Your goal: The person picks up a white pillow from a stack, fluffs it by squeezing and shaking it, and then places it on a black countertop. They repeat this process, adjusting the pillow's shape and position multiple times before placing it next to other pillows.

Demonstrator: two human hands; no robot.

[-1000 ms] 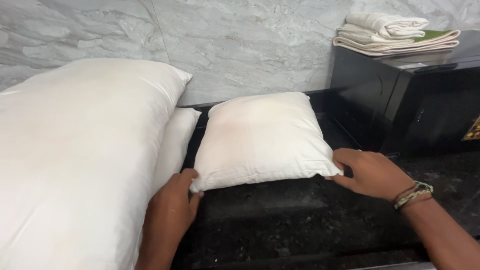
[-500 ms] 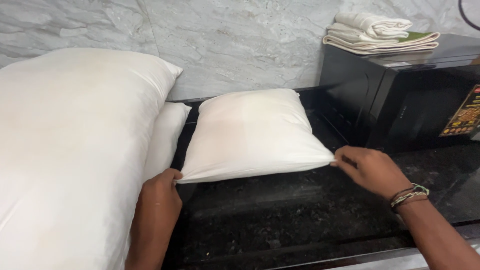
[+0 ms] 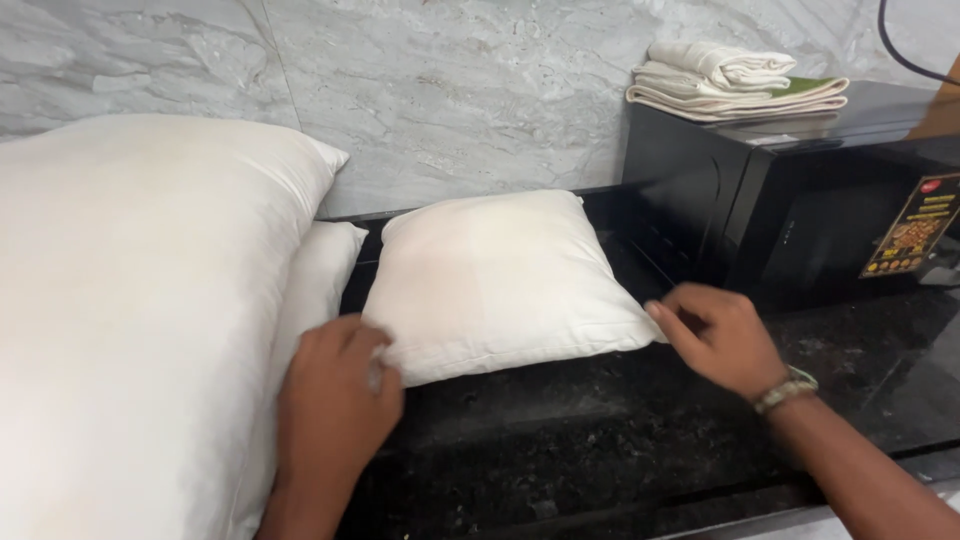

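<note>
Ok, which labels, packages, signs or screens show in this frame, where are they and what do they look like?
Sticker: on the front of the black microwave at right, tall rectangle, dark ground with yellow lettering, a red round mark on top and a food picture.
No packages, signs or lit screens in view.

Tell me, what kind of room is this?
Probably a home kitchen: a polished black stone counter, a glossy black microwave oven and a grey marble wall. Both hands grip a small white square cushion.
</note>
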